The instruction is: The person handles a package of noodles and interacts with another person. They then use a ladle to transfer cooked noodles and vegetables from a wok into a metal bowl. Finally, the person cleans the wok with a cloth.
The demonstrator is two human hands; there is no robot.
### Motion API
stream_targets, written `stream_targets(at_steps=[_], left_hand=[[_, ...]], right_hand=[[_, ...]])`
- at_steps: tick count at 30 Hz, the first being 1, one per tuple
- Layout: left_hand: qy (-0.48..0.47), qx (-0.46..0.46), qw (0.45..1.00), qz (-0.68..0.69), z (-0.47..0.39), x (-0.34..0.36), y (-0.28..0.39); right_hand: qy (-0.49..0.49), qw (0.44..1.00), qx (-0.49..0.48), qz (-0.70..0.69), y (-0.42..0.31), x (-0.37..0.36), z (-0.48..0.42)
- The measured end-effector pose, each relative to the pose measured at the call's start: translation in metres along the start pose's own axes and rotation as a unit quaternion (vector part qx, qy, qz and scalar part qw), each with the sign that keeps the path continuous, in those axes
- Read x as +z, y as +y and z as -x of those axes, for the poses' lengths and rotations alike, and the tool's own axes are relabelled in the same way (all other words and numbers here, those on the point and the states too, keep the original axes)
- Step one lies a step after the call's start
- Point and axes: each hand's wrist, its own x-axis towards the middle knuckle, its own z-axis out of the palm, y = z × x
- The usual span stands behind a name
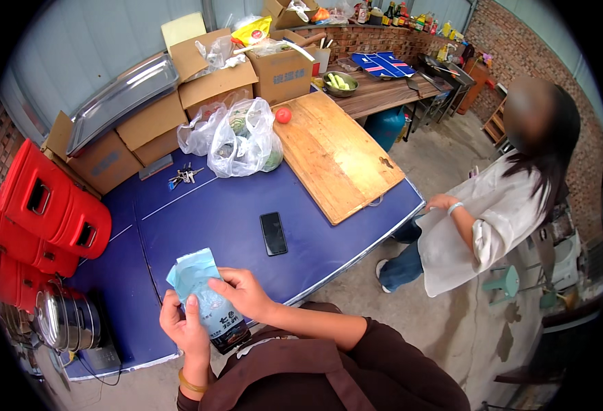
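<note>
A light blue printed packet (214,308) with a dark lower end is held near my body, over the near edge of the blue table (219,216). My left hand (184,321) pinches its left side between thumb and fingers. On the packet's upper right side, my right hand (242,293) grips it with the thumb in front. The packet's top is crumpled and folded outward; whether it is torn through, I cannot tell. Beyond my hands a black smartphone (273,234) lies flat on the table. A bunch of keys (185,175) rests farther back.
A wooden board (337,159) bears a tomato (283,115) at its far left corner. Plastic bags of vegetables (245,138) and cardboard boxes (219,82) stand behind. Red containers (50,205) and a steel pot (68,318) are at left. A person (481,216) stands at right.
</note>
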Motion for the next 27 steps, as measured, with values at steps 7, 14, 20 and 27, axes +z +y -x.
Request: stream_targets(at_steps=[7,14,20,27], left_hand=[[-0.059,-0.071,0.982,0.165,-0.001,0.02,0.0],[-0.123,-0.036,0.989,0.073,0.009,0.022,-0.025],[-0.109,-0.067,0.988,-0.091,0.005,0.01,-0.014],[-0.112,-0.023,0.987,-0.114,-0.001,0.005,-0.001]], right_hand=[[0.059,0.997,-0.022,-0.039,-0.007,-0.01,0.009],[0.075,0.996,-0.036,0.008,0.001,-0.02,0.013],[0.041,0.998,-0.052,0.019,-0.01,-0.015,0.008],[0.074,0.992,-0.095,0.044,-0.003,-0.003,0.009]])
